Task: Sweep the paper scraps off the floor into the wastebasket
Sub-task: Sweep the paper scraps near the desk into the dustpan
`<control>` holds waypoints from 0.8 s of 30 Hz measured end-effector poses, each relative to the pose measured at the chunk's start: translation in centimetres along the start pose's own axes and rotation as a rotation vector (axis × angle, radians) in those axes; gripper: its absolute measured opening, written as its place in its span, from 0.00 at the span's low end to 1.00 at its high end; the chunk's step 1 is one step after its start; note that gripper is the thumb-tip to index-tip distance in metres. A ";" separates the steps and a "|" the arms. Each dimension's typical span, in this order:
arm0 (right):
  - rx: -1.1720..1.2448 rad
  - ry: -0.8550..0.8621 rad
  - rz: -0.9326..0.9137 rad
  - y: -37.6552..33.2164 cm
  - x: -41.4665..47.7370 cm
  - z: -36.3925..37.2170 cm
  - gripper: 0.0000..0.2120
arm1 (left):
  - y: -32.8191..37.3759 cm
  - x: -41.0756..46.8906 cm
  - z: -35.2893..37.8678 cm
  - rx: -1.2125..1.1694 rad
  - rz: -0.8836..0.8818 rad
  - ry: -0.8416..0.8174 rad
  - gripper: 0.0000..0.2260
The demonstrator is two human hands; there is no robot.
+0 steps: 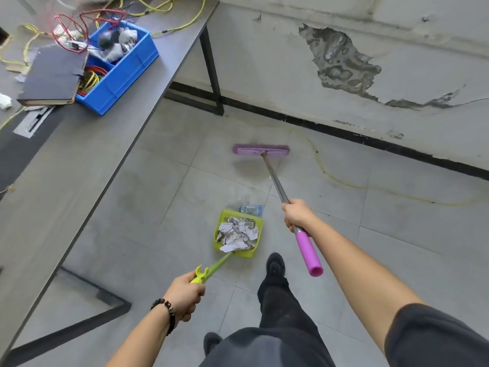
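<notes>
A lime-green dustpan (258,226) sits low over the grey tiled floor, filled with crumpled paper scraps (236,234). My left hand (184,295) grips the end of its green handle (215,268). One blue printed scrap (251,210) lies on the floor just beyond the pan's far edge. My right hand (297,214) grips the metal shaft of a broom (276,181) just above its pink grip. The purple broom head (261,149) rests on the floor farther away, near the wall. No wastebasket is in view.
A long grey table (79,160) runs along the left, carrying a blue bin (124,70) of wires and a dark book (53,78). A yellow cable (344,181) trails over the floor by the cracked wall. My dark shoe (275,264) stands right of the dustpan.
</notes>
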State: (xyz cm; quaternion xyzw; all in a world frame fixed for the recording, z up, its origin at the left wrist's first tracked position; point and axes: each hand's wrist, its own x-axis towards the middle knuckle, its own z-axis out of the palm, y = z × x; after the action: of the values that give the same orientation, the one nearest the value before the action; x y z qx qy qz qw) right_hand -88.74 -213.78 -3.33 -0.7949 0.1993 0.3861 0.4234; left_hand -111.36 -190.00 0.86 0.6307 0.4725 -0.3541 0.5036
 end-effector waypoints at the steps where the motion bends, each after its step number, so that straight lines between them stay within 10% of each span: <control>1: -0.015 0.007 -0.006 -1.5 2.0 -0.5 0.08 | 0.7 0.3 0.2 -0.008 -0.021 0.009 0.19; 14: -0.505 -0.068 0.077 3.4 9.5 -0.7 0.15 | 3.0 2.1 -0.1 -0.047 -0.153 0.017 0.17; 24: -0.118 0.011 0.516 17.2 -1.6 1.8 0.20 | 1.5 2.1 -2.4 0.029 -0.091 -0.021 0.11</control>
State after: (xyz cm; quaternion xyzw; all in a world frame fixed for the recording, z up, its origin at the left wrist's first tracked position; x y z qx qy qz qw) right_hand -101.62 -221.91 -11.61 -0.7433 0.3748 0.4878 0.2628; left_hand -109.40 -187.23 -0.01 0.6118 0.4904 -0.3901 0.4827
